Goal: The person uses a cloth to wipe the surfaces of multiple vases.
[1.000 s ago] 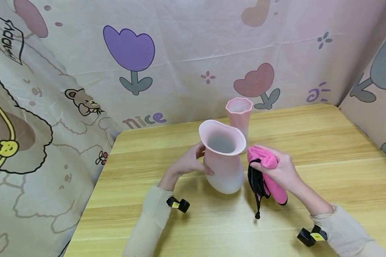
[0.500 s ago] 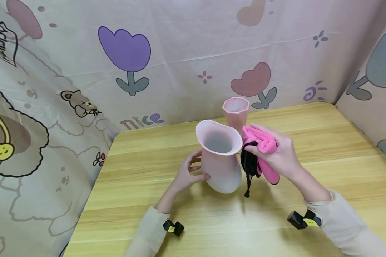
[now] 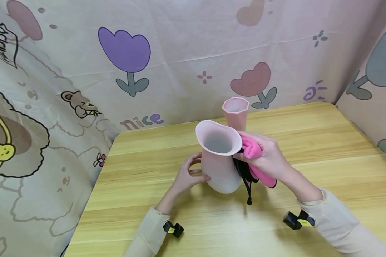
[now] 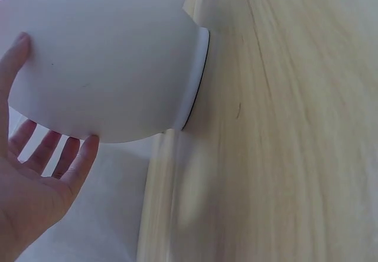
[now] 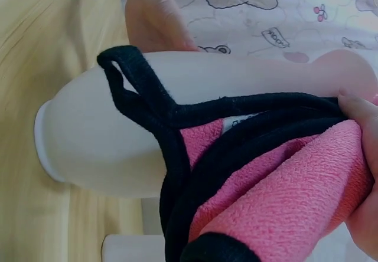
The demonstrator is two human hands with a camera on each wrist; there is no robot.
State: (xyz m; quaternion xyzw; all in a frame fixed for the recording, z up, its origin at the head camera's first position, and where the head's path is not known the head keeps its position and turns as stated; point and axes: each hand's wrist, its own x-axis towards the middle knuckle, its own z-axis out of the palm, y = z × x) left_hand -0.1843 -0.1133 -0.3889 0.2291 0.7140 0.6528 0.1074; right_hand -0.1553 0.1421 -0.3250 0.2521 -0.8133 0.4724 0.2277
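A pale pink vase (image 3: pixel 221 171) with a wide wavy rim stands upright on the wooden table. My left hand (image 3: pixel 187 175) holds its left side, the thumb in front and the fingers around the back. In the left wrist view the fingertips (image 4: pixel 90 145) touch the vase's lower outline. My right hand (image 3: pixel 268 157) grips a folded bright pink towel (image 3: pixel 251 148) with black trim and a hanging black loop. That towel is against or very near the vase's right side, just below the rim. The right wrist view shows the plush cloth (image 5: pixel 289 197) overlapping the vase (image 5: pixel 112 138).
Behind the vase stands a taller-looking pink vase (image 3: pixel 236 116) with a faceted rim, its lower part hidden. A printed curtain (image 3: pixel 186 46) hangs along the table's back and sides. The wooden table (image 3: pixel 122 200) extends to both sides.
My right hand lifted the towel, then brought it left to the vase's right side. My left hand stays on the vase, having slid slightly down. The view shifted a little.
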